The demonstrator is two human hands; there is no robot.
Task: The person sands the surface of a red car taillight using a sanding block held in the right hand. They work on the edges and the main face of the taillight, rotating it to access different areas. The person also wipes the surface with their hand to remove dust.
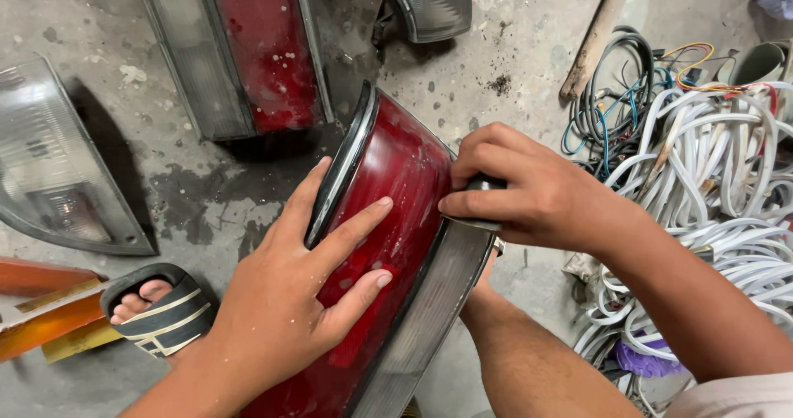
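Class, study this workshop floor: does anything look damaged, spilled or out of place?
Yes. The red tail lamp under the left hand looks scuffed with whitish blotches. A dark stain marks the concrete floor, and the white cables lie tangled.

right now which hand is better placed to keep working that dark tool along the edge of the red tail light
Right. The right hand already grips the dark tool against the red tail light at its edge. The left hand lies flat on the lens, fingers spread, steadying it.
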